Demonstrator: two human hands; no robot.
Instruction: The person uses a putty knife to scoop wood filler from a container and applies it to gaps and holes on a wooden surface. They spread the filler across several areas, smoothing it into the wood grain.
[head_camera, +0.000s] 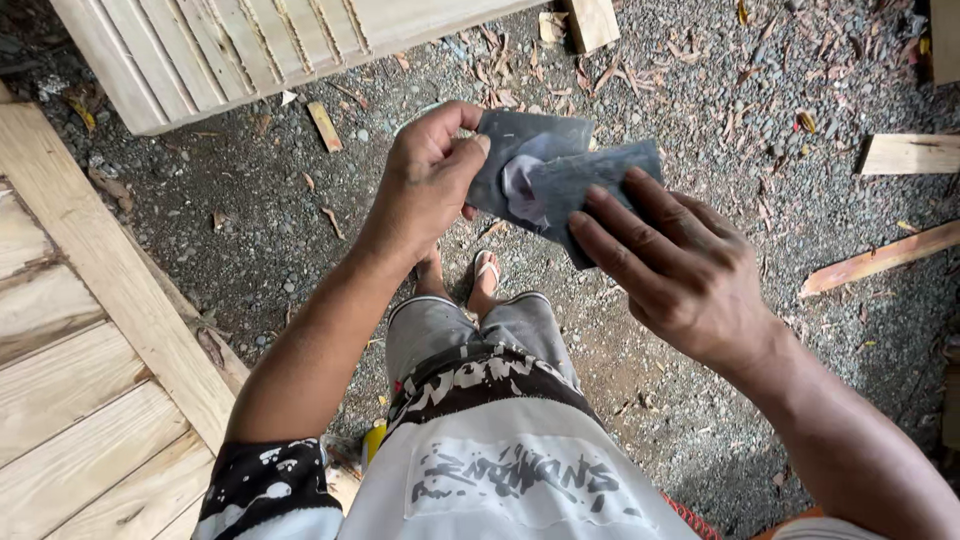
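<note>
I hold a dark grey sheet of sandpaper (560, 180) in front of me with both hands. It is folded or torn, with a worn pale patch near its middle. My left hand (425, 185) pinches its left part between thumb and fingers. My right hand (680, 270) grips the right part, fingers laid over the top. Below the sheet I see my feet in sandals (487, 272) on the gravel.
A pale wooden panelled door (90, 330) lies at the left. Another slatted wooden panel (230, 50) lies at the top left. Wood offcuts (905, 155) and a long strip (880, 260) lie on the gravel ground at the right, among dry leaves and chips.
</note>
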